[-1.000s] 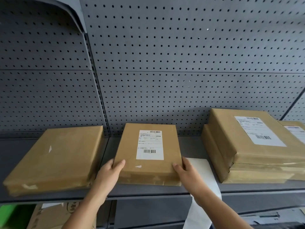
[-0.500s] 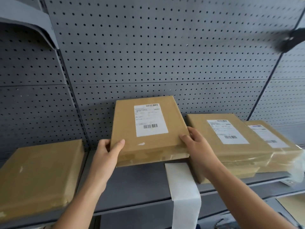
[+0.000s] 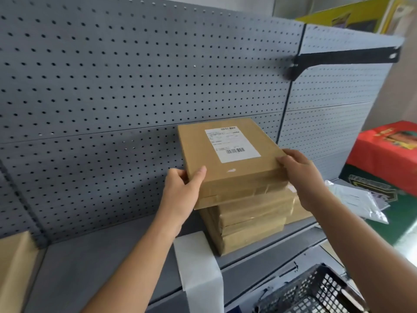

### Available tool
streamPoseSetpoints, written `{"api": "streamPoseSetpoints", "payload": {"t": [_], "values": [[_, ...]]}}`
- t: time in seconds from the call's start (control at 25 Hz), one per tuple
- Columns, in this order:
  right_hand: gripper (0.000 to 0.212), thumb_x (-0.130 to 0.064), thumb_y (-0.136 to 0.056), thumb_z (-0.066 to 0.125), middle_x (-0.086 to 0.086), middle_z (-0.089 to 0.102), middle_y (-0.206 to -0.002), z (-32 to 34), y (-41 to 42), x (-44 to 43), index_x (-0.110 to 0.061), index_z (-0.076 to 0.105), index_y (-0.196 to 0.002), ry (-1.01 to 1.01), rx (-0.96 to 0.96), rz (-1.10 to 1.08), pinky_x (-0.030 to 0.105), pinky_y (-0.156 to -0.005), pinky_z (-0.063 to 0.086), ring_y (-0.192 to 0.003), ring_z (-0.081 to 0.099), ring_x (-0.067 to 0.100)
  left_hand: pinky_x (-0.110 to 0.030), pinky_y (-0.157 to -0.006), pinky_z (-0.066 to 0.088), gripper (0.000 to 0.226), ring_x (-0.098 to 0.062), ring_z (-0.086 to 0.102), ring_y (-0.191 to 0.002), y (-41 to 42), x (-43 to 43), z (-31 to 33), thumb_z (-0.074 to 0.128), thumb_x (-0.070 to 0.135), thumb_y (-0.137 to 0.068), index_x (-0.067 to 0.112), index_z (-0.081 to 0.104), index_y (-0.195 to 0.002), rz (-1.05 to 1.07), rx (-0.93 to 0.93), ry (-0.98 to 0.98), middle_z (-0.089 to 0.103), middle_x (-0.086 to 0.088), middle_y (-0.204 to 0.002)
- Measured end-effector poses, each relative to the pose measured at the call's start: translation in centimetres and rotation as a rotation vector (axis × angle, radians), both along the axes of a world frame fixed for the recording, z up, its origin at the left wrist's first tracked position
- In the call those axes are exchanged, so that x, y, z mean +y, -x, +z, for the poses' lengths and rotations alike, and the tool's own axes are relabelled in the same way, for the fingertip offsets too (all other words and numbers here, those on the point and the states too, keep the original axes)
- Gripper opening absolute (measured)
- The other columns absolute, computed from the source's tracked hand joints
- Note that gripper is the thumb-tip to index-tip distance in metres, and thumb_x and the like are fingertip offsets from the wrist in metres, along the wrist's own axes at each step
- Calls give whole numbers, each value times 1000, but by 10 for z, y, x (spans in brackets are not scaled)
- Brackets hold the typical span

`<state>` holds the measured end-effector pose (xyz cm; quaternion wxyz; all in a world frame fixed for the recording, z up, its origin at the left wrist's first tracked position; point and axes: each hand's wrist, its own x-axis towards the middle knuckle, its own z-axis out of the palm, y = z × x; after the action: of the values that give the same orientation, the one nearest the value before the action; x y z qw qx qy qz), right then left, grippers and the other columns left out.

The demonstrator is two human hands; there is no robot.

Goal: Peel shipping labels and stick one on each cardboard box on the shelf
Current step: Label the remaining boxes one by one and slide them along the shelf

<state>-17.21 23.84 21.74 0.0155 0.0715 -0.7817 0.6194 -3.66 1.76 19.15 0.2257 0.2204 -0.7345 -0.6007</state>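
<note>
A flat cardboard box [image 3: 228, 175] with a white shipping label [image 3: 232, 145] on top is held on a stack of other cardboard boxes [image 3: 250, 224] on the grey shelf [image 3: 108, 265]. My left hand [image 3: 182, 193] grips its near left corner. My right hand [image 3: 302, 175] grips its right edge. A strip of white label backing paper [image 3: 198, 267] lies on the shelf and hangs over its front edge. Another unlabelled cardboard box [image 3: 13, 265] shows at the far left edge.
A grey pegboard wall [image 3: 112, 98] backs the shelf, with a black bracket [image 3: 343, 59] sticking out at upper right. To the right stand a red and green carton [image 3: 381, 168] and a white plastic bag [image 3: 358, 202]. A black mesh basket [image 3: 316, 292] sits at lower right.
Both hands lifted the labelled box from the middle of the shelf and carried it right, onto the stack of boxes. The view swung right with it.
</note>
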Motion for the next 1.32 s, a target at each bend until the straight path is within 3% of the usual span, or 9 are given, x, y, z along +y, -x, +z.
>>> {"api": "streamPoseSetpoints", "payload": {"t": [0.24,0.36,0.52,0.72,0.92,1.0,1.08,1.16,1.32], "values": [[33,-36,-86,58,-4,66,-115,-14,47,45,-34,67,-117,-19,-55,-39,46,-100,48,-111,59,22,-20,-63,39,42,-5,58,-90,42,41,-16,60,56,-93,17,51,-103,-49,-39,14,58,-1,-110],[31,-34,-89,59,-2,66,-116,-30,61,44,-31,67,-120,-12,-95,3,40,-94,46,-108,59,21,-18,-58,38,37,-2,55,-81,46,47,-25,58,53,-96,17,49,-93,-8,-59,50,55,-1,-102],[31,-40,-89,60,-3,67,-114,-47,71,38,-31,67,-118,-15,-100,65,38,-93,46,-109,59,20,-18,-56,37,44,-3,56,-82,47,43,-32,61,57,-92,16,48,-102,47,-78,43,54,-1,-108],[32,-34,-95,56,-7,66,-110,-40,68,32,-27,63,-126,-62,-68,68,32,-83,43,-101,59,14,-24,-69,41,48,-5,57,-94,51,34,-35,63,63,-87,19,50,-103,50,-81,50,56,-1,-113],[40,-27,-95,50,-4,52,-136,-25,49,10,-26,52,-135,-223,238,-85,42,-103,41,-123,49,17,-27,-87,43,55,-11,57,-109,35,14,-33,46,62,-97,17,51,-129,87,-35,183,58,3,-125],[38,-25,-96,48,-1,50,-136,-15,36,-10,-24,52,-134,-294,364,-73,42,-103,40,-126,46,21,-32,-98,47,53,-12,57,-117,24,-4,-30,47,57,-99,19,52,-135,127,-12,279,56,4,-135],[35,-24,-98,48,1,49,-135,-7,19,-36,-23,53,-133,-355,460,-6,35,-97,36,-129,43,22,-36,-104,46,51,-13,54,-126,7,-27,-25,45,54,-101,21,51,-140,187,-29,422,54,5,-142],[33,-24,-98,49,0,51,-135,-3,4,-65,-22,56,-131,-399,552,70,32,-96,36,-130,43,21,-38,-105,45,51,-13,50,-132,-15,-53,-19,42,54,-102,24,49,-143,263,-70,554,52,7,-146],[32,-24,-98,52,4,54,-133,-2,-27,-134,-18,60,-129,-458,665,222,40,-101,39,-127,45,26,-42,-101,47,54,-16,48,-136,-78,-114,-13,37,56,-103,25,46,-146,438,-200,742,51,8,-149]]}}
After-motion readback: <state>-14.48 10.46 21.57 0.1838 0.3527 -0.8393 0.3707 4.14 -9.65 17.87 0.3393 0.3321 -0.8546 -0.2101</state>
